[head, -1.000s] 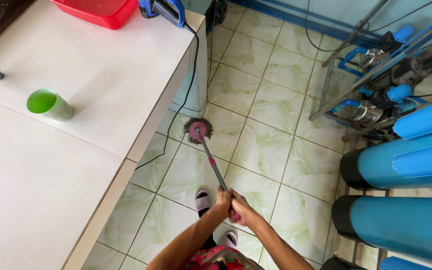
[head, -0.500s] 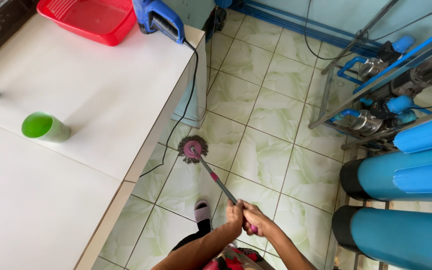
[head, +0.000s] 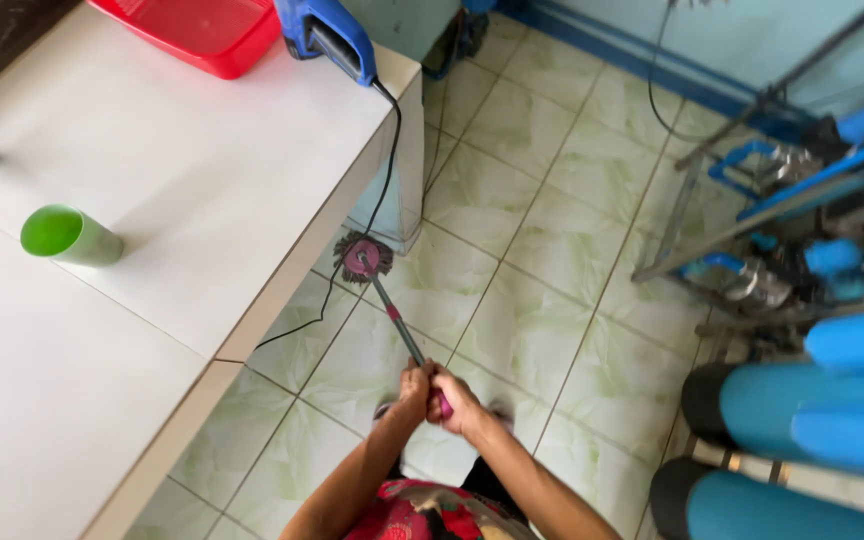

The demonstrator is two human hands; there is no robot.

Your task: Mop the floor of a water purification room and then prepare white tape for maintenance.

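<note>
Pink mop head [head: 363, 259] on floor tiles [head: 552, 240], just beside white surface [head: 172, 180] edge. Left hand [head: 415, 385] and right hand [head: 455, 398] closed tight on mop handle [head: 398, 325]. Better keep head flat, avoid black cable [head: 382, 180].

Single head view, worn high, looking steeply down. Both hands' grip on mop handle [head: 404, 335] near bottom centre, close. White counter [head: 152, 200] left of grip; tiled floor [head: 552, 250] beyond, farther.
</note>
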